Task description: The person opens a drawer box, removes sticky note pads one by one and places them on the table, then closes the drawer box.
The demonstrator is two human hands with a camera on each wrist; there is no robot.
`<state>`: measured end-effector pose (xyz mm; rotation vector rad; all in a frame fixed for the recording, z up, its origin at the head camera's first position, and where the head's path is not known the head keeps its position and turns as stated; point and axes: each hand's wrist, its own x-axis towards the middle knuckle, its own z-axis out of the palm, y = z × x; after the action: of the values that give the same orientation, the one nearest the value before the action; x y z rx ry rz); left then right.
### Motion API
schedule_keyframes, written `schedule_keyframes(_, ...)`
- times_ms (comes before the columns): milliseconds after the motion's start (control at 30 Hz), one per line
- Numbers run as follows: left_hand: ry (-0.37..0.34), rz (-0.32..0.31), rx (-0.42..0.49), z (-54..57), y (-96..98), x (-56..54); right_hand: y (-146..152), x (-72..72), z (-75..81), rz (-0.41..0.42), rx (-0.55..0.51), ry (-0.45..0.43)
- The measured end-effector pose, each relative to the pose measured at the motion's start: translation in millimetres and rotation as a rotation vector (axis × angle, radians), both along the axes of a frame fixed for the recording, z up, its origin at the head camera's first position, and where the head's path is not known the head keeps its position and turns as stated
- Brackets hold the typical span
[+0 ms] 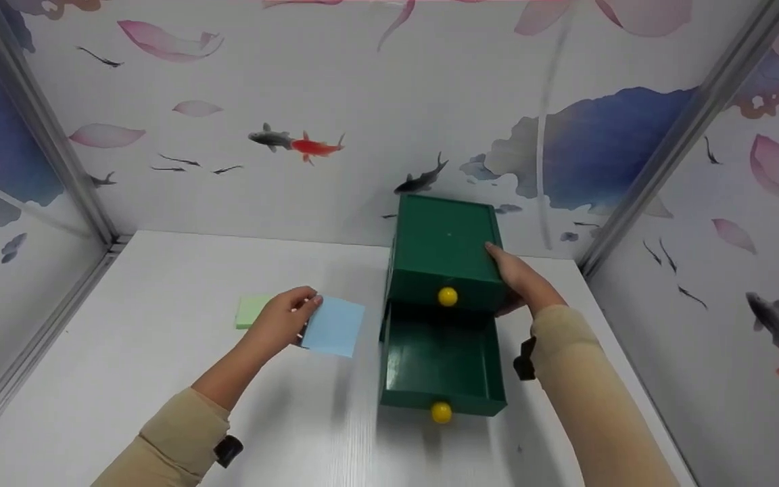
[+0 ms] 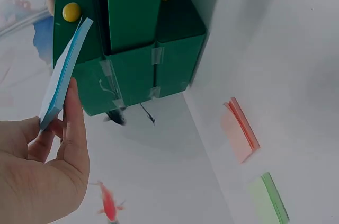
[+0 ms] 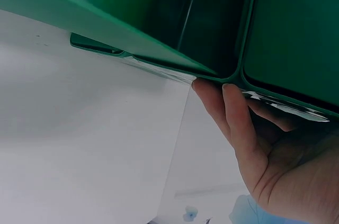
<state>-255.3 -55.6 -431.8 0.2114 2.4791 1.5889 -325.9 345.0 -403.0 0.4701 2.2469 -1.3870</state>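
Note:
My left hand (image 1: 278, 319) pinches a pad of light blue sticky notes (image 1: 335, 327) between thumb and fingers, left of a green drawer cabinet (image 1: 445, 233). The left wrist view shows the pad (image 2: 65, 73) edge-on, tilted, overlapping the cabinet. Under the cabinet's top drawer, another drawer (image 1: 443, 400) with a yellow knob (image 1: 441, 412) is pulled out; its visible inside is bare. My right hand (image 1: 523, 279) rests against the cabinet's upper right side, with one digit on its top edge. In the right wrist view, extended fingers (image 3: 238, 110) touch the side wall.
A green sticky-note pad (image 1: 250, 312) lies on the white table (image 1: 159, 325), left of my left hand. A salmon-pink pad (image 2: 240, 130) lies near it in the left wrist view. Patterned wall panels (image 1: 335, 81) and metal posts (image 1: 673, 142) enclose the table.

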Motion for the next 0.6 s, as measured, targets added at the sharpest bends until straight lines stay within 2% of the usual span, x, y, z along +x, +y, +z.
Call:
schedule_keyframes(100, -0.027, 0.027, 0.026, -5.5, -10.5, -0.4, 0, -0.7, 0.5, 0.0, -0.006, -0.004)
schedule_keyframes(267, -0.073, 0.038, 0.043, -20.4, -32.2, 0.0, -1, -0.5, -1.5, -0.002, -0.021, -0.001)
schedule_keyframes(600, -0.157, 0.114, -0.077, -47.5, -68.5, -0.2, 0, -0.8, 0.3, 0.0, -0.006, 0.003)
